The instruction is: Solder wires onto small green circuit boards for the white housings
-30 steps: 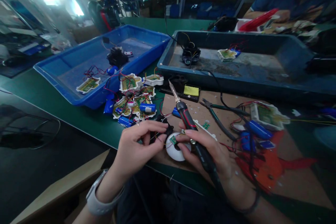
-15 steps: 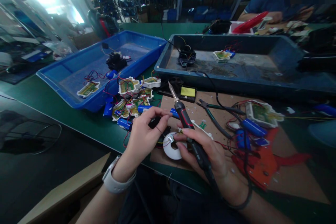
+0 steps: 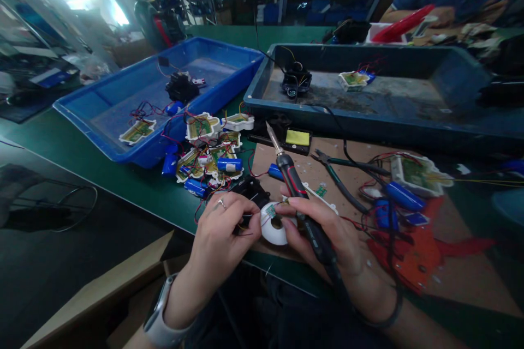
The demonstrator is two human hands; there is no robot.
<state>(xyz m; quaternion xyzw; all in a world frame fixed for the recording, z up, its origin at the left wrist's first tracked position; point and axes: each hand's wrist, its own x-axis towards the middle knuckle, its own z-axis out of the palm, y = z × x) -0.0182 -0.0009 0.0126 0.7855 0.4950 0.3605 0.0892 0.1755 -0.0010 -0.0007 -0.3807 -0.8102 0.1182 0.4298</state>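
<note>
Pinching thin red wires [image 3: 241, 227] – left hand [image 3: 221, 234]; right hand [image 3: 323, 229] grips black-red soldering iron [image 3: 292, 182], steadies small white round plastic housing [image 3: 273, 229] – light, probably fragile; hold by rim.

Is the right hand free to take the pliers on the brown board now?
Probably not: the right hand grips the soldering iron and pinches the white ring. The pliers lie uncovered nearby.

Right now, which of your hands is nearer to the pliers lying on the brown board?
Right. The right hand sits just below the pliers, holding the soldering iron; the left hand is farther away, left of them.
</note>
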